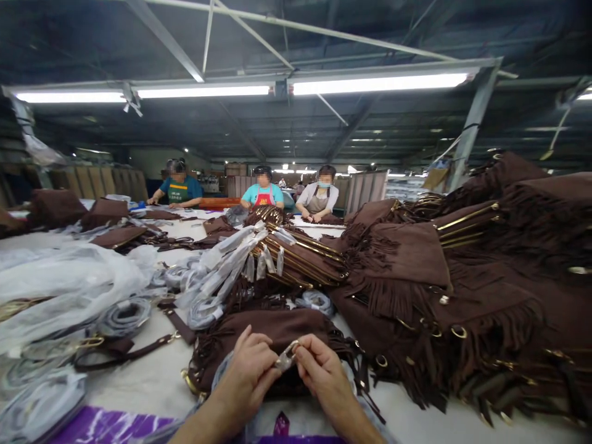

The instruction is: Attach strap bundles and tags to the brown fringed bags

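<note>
A wrapped clasp (287, 356) was pinched between left hand (248, 374) and right hand (320, 374), above one brown bag (277, 330), its wrap not yet off.

Light's coming mostly from the long fluorescent tubes (372, 83) overhead, and they're blowing out to pure white. The ceiling around them is staying pretty dim. The white counter (152, 376) is looking evenly lit, with only soft shadows sitting under the brown bags (462, 290). Wide-angle lens is bending the edges hard, and the plastic wrapping (60, 283) at left is smearing into blur.
</note>
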Tool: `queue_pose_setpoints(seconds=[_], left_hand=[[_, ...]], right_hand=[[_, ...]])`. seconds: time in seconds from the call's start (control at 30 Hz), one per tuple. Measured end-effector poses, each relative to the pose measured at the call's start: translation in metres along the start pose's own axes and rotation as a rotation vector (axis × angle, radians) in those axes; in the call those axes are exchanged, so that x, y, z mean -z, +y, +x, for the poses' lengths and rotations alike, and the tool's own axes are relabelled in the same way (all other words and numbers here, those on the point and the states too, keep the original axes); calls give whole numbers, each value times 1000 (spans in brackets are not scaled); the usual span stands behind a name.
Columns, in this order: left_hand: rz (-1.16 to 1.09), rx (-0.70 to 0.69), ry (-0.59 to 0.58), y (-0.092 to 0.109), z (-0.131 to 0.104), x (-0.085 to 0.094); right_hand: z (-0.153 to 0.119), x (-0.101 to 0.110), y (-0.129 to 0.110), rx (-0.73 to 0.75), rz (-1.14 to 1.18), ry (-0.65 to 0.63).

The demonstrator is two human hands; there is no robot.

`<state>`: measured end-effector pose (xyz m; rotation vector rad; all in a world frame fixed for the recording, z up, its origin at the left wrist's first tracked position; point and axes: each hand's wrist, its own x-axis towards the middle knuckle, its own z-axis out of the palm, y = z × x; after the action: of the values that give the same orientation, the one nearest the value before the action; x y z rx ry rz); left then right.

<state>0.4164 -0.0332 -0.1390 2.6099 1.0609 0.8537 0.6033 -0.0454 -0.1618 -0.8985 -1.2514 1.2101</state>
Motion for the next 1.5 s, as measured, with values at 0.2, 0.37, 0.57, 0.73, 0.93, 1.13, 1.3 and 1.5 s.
queue_pose_setpoints(seconds=[0.2,0.37,0.57,0.73,0.93,1.13,1.3,1.5], left_hand=[[102,130,-118,18,-8,28],[26,233,27,48,26,8],[120,148,-113,33,20,-9],[166,186,-99,17,6,-5],[246,300,55,17,25,-13],[294,249,101,23,28,-19],[324,179,126,28,27,-24],[228,122,153,33,22,-28]], right_hand=[[0,-4,-3,-10,-28,-25],[1,2,-8,76,13,4],[0,5,-6,22,12,55],[5,5,-6,12,21,52],[2,5,-6,59,-73,74],[0,3,-5,-6,-149,34],[3,5,-1,-44,-134,19],[4,6,1,-44,-45,5]])
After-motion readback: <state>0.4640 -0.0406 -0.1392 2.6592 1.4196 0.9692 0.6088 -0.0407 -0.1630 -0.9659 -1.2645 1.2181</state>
